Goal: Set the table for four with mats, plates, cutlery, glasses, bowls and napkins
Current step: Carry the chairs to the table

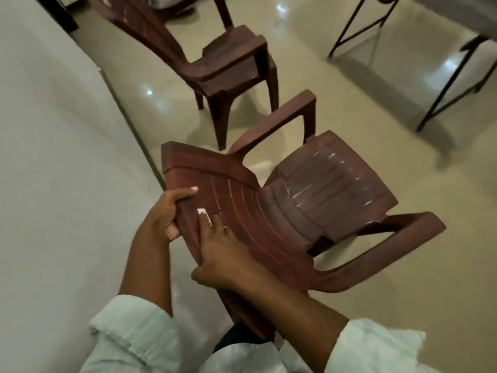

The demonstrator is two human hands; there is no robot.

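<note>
A brown plastic armchair (317, 189) stands tilted in front of me, its backrest toward me. My left hand (168, 211) grips the top edge of the backrest, thumb on the front and fingers curled behind. My right hand (223, 254) holds the backrest's near side edge, fingers lying on the ribbed front and thumb under the edge. No mats, plates, cutlery, glasses, bowls or napkins are in view.
A second brown plastic chair (228, 63) stands farther back along the pale wall (53, 157) on my left. A table with thin black metal legs (451, 76) is at the upper right. The floor (376, 117) is glossy beige tile.
</note>
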